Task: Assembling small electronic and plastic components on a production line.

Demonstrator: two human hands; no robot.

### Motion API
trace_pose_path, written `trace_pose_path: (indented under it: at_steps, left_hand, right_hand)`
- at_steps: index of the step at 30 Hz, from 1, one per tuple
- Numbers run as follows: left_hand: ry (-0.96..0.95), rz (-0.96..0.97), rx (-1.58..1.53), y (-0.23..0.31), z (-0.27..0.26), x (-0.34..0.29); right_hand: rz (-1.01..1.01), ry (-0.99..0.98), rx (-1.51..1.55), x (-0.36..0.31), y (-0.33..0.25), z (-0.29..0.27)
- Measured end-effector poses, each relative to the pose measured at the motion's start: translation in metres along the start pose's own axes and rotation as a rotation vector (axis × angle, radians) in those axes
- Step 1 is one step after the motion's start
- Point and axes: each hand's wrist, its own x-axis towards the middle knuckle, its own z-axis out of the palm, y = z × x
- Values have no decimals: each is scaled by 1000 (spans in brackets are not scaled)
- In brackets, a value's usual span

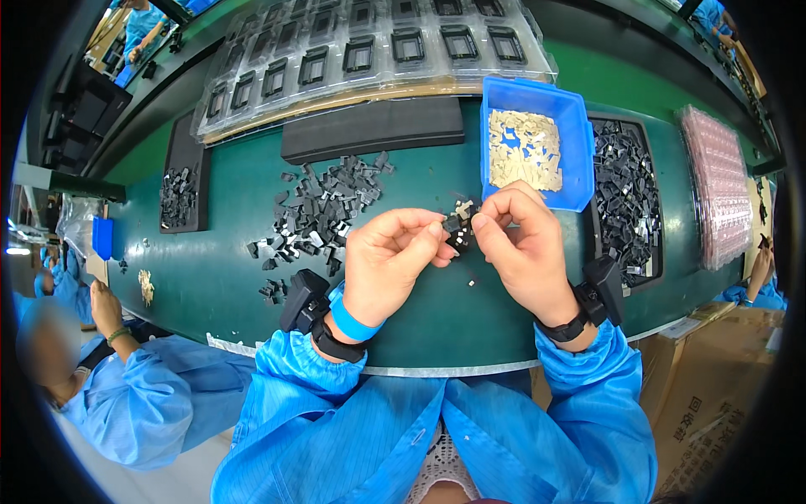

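Over the middle of the green table, my left hand (pixel 388 262) pinches a small black plastic part (pixel 452 225) between thumb and fingers. My right hand (pixel 527 252) is closed in a pinch close beside that part; whatever lies between its fingertips is too small to make out. Beneath and around my fingertips is a small cluster of black and cream pieces (pixel 463 209), partly hidden by the hands. A blue bin (pixel 574 126) of small cream-coloured flat pieces (pixel 522 151) stands just beyond my right hand. Left of my left hand, many loose black plastic parts (pixel 323 202) lie heaped on the table.
A black tray (pixel 655 181) of black parts lies right of the bin, with stacked pinkish clear trays (pixel 715 186) beyond. Clear trays holding black frames (pixel 359 55) and a black foam block (pixel 374 130) stand at the back. Far left is a smaller black tray (pixel 202 168). A co-worker (pixel 155 395) sits at left.
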Motion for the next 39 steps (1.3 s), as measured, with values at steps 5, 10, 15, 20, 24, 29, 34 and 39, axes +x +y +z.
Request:
trace_pose_path:
  at_steps: [5, 10, 15, 20, 24, 29, 34, 39]
  left_hand:
    - [21, 11, 59, 2, 2, -1]
    - [21, 18, 70, 1, 3, -3]
    - [23, 18, 63, 1, 4, -3]
    - [20, 17, 55, 2, 4, -4]
    - [17, 23, 65, 2, 4, -4]
    - [38, 26, 111, 4, 6, -4]
    - [32, 8, 102, 4, 7, -4]
    - [29, 18, 116, 6, 7, -3]
  right_hand:
    - [-10, -12, -74, -2, -1, 0]
    - [-25, 18, -118, -3, -3, 3]
    - [-37, 27, -157, -4, -1, 3]
    - [-31, 36, -134, -4, -1, 4]
    - [-7, 32, -135, -4, -1, 5]
    - [-14, 30, -161, -5, -2, 5]
    - [18, 22, -154, -5, -2, 4]
    - [31, 24, -132, -4, 0, 5]
